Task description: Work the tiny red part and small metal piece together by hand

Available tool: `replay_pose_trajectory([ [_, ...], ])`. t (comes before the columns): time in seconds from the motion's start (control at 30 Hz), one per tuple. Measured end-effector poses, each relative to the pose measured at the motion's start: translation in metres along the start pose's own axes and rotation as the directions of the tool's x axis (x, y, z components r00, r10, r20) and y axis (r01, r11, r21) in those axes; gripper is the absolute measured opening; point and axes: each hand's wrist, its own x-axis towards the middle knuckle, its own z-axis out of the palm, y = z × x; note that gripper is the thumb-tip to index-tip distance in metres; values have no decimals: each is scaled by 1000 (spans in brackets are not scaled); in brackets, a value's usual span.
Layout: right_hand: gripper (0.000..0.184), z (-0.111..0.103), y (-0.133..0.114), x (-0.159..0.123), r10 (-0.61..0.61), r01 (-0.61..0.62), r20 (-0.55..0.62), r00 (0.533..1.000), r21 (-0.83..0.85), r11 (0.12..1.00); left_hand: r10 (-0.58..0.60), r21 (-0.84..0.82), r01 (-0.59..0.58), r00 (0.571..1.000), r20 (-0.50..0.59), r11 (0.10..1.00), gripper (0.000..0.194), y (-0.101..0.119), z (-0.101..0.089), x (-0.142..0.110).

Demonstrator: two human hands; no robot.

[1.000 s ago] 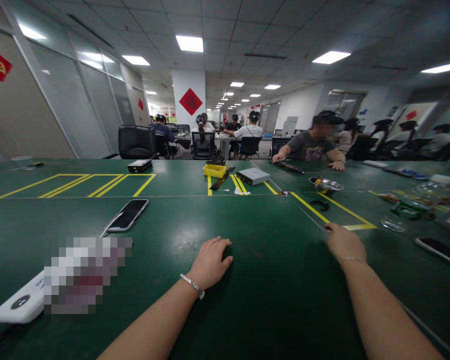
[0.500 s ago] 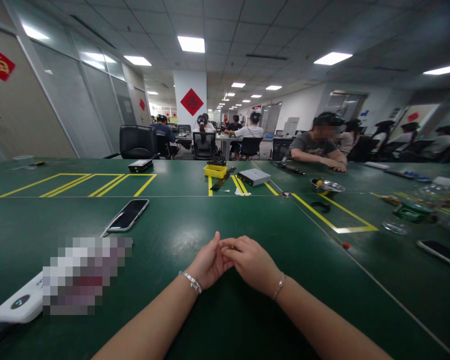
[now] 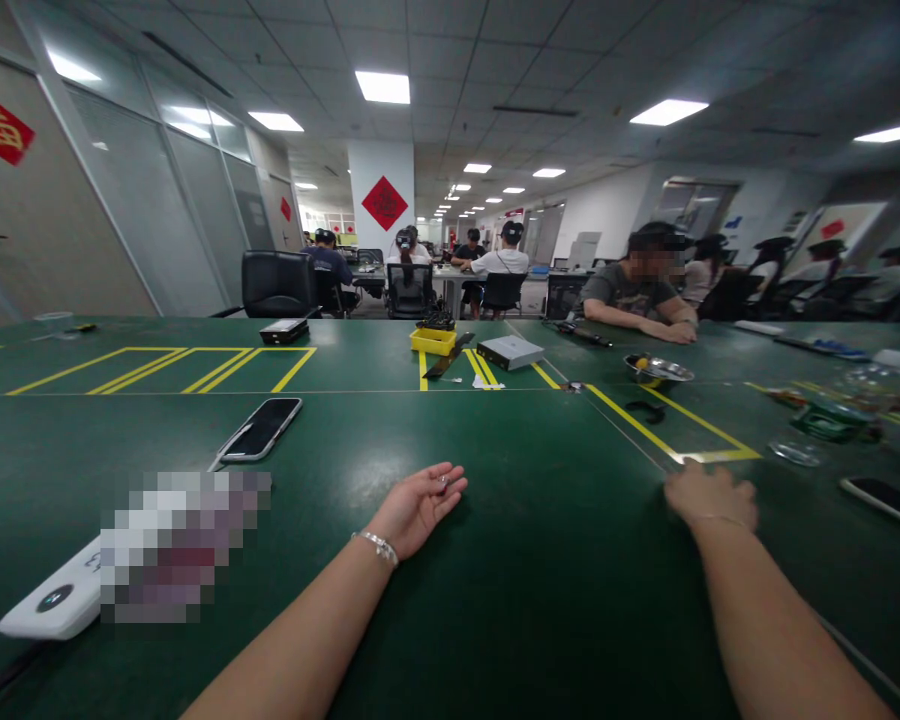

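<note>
My left hand (image 3: pixel 418 505) rests on the green table (image 3: pixel 525 560) with its palm turned up and its fingers loosely curled. A small silvery piece (image 3: pixel 442 482) lies on those fingers. A bracelet sits on that wrist. My right hand (image 3: pixel 709 495) is stretched out to the right, back upward, smeared by motion. It is down on the table by the near corner of a yellow tape outline (image 3: pixel 690 455). Its fingers point away from me and are hidden.
A black phone (image 3: pixel 261 428) lies left of centre, with a white device (image 3: pixel 49 610) near the left edge. Another phone (image 3: pixel 885 498) is at the right. A yellow bin (image 3: pixel 432 341), a grey box (image 3: pixel 510 352) and a metal dish (image 3: pixel 658 370) stand farther back. A person sits across the table.
Half a second ago both hands met at the centre. My right hand has swung out to the yellow corner, and my left hand has turned palm up with the silvery piece on it.
</note>
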Motion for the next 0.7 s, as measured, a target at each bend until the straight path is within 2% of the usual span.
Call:
replay_pose_trajectory([
  [0.07, 38, 4, 13, 3, 139, -129, 112, 984, -86, 988, 11, 22, -11, 1000, -4, 1000, 35, -1, 1, -1],
  [0.1, 35, 6, 14, 3, 170, -153, 133, 976, -130, 980, 17, 25, -16, 1000, -15, 1000, 36, -1, 2, -2],
  [0.2, 32, 6, 6, -1, 95, -74, 120, 988, -171, 982, 24, 21, -23, 999, -49, 1000, 36, -1, 4, -3],
  [0.3, 32, 2, -6, -4, 39, -27, 84, 996, -134, 991, 30, 18, -29, 998, -48, 999, 32, -1, 4, -4],
  [0.4, 31, -4, -26, -9, -102, 102, -20, 995, 10, 995, 30, 25, -29, 999, -36, 999, 28, -2, 4, -2],
  [0.47, 28, -8, -49, -16, -187, 198, -85, 979, 159, 967, 31, 45, -29, 999, -31, 999, 25, -3, 5, -2],
  [0.5, 26, -9, -64, -22, -215, 227, -77, 974, 258, 939, 33, 61, -31, 999, -35, 998, 24, -4, 6, -2],
  [0.57, 24, -11, -96, -37, -280, 233, 18, 960, 504, 832, 38, 103, -33, 998, -50, 994, 22, -5, 8, -2],
  [0.63, 24, -12, -128, -58, -367, 156, 136, 920, 732, 663, 44, 154, -35, 997, -59, 987, 19, -6, 10, -2],
  [0.7, 24, -12, -155, -81, -469, 60, 209, 858, 866, 497, 47, 203, -36, 998, -51, 978, 19, -7, 11, -3],
])
